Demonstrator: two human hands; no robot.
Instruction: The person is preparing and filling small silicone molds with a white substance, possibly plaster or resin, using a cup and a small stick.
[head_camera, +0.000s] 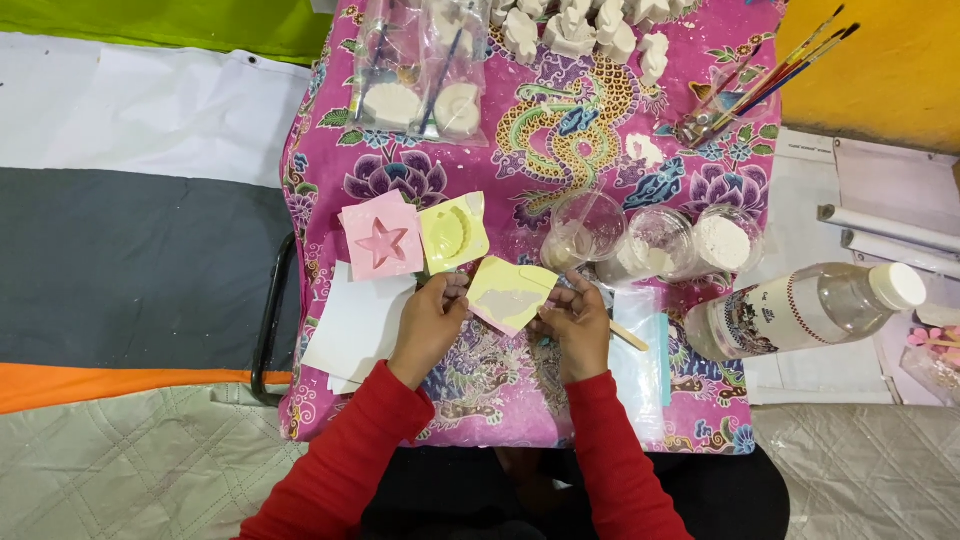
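My left hand (432, 318) and my right hand (575, 318) both grip a yellow square mould (510, 292), tilted, with pale plaster in its hollow. It hovers just above the pink patterned tablecloth (600, 130). A pink mould with a star hollow (381, 238) and a second yellow mould (454, 232) lie just beyond my left hand. A wooden stick (628, 336) lies by my right hand. Both sleeves are red.
Three clear plastic cups (655, 240) with white powder or mix stand beyond my right hand. A clear bottle (805, 308) lies on its side at right. Paintbrushes in a holder (770, 75), bagged plaster pieces (420, 95), white plaster figures (580, 30) sit farther back. White paper sheets (355, 325) lie at left.
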